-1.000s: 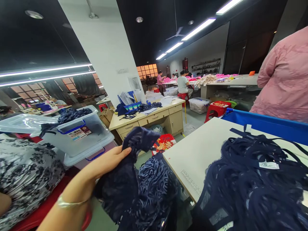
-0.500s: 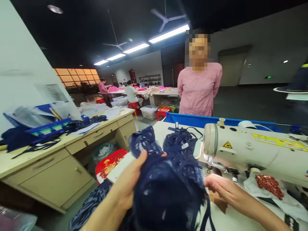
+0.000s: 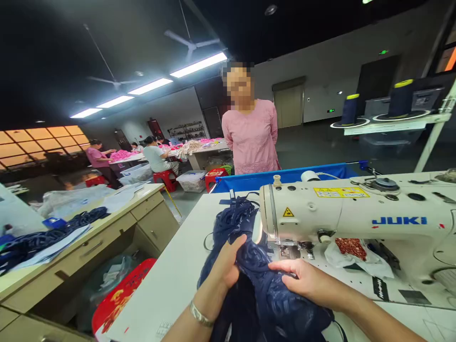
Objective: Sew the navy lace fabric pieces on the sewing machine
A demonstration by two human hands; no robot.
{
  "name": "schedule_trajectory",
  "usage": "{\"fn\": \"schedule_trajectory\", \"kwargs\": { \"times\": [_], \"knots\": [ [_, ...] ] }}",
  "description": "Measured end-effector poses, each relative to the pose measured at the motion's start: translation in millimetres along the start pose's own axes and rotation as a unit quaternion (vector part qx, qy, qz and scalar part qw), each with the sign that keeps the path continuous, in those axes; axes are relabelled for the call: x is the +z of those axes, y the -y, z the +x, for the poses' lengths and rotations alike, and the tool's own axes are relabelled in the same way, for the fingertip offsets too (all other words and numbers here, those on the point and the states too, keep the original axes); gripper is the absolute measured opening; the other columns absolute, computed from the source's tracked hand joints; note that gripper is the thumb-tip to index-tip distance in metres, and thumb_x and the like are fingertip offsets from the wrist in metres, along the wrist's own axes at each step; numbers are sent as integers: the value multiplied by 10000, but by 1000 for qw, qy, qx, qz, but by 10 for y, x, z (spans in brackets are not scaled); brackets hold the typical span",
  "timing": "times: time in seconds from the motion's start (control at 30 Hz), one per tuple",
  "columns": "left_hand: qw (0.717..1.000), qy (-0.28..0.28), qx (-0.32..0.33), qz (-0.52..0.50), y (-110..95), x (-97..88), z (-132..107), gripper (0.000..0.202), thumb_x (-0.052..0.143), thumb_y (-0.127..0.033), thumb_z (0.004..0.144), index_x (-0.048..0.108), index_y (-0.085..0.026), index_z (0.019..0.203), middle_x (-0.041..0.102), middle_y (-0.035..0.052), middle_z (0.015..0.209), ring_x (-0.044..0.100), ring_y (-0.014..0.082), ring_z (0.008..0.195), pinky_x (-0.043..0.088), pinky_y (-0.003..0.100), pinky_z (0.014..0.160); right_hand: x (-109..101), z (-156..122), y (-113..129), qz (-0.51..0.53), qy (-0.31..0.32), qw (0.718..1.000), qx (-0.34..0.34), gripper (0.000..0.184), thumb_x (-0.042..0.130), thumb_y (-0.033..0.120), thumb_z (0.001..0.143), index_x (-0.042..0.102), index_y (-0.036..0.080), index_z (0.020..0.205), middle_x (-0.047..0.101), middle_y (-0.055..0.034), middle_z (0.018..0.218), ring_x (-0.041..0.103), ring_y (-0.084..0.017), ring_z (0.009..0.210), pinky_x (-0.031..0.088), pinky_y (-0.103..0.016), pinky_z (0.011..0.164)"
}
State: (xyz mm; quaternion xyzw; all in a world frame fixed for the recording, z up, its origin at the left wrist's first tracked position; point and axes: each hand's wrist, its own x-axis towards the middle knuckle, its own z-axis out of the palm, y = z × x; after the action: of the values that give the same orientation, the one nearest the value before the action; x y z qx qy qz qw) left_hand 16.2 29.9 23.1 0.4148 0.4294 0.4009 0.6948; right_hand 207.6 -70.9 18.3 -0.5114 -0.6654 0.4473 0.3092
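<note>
A bundle of navy garments (image 3: 274, 304) with thin straps hangs over the near edge of the sewing table (image 3: 185, 251). My left hand (image 3: 228, 266) grips its left side, thumb up, the other fingers partly hidden in the cloth. On the right, my right hand (image 3: 302, 282) holds the bundle, thumb and index finger against the fabric. More navy straps and cloth (image 3: 235, 216) lie piled beyond my left hand, and I cannot tell where the two heaps part. Just right of the pile stands the white sewing machine (image 3: 342, 213), its needle area close to my right fingertips.
A bag of red bits (image 3: 351, 249) lies under the machine arm. Behind the table are a blue cloth bin (image 3: 292, 173) and a standing person in pink (image 3: 251, 137). Navy thread cones (image 3: 401, 99) stand at right; a desk (image 3: 107, 228) and red stool (image 3: 121, 299) at left.
My view has turned right. The navy bundle has been lowered onto the table and against the pile. My right hand has come from beside the cloth onto it.
</note>
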Motion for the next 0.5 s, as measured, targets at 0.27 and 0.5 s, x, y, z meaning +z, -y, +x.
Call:
{"fn": "schedule_trajectory", "kwargs": {
  "times": [0.27,0.5],
  "knots": [
    [970,13,180,164,-146,87,578,412,561,-66,743,621,-217,1122,644,50,1132,594,214,1038,411,345,963,-24,53,-59,-64,-25,997,-24,501,393,220,841,456,212,1339,458,-25,1365,403,-190,1264,252,-341,1100],
    [920,95,272,266,-102,399,839,186,628,-199,749,678,-174,926,688,93,977,577,282,1015,376,418,990,178,184,-264,-288,-82,954,7,487,316,106,859,481,118,1317,649,-124,1080,613,-282,991,496,-413,870]
  ]
}}
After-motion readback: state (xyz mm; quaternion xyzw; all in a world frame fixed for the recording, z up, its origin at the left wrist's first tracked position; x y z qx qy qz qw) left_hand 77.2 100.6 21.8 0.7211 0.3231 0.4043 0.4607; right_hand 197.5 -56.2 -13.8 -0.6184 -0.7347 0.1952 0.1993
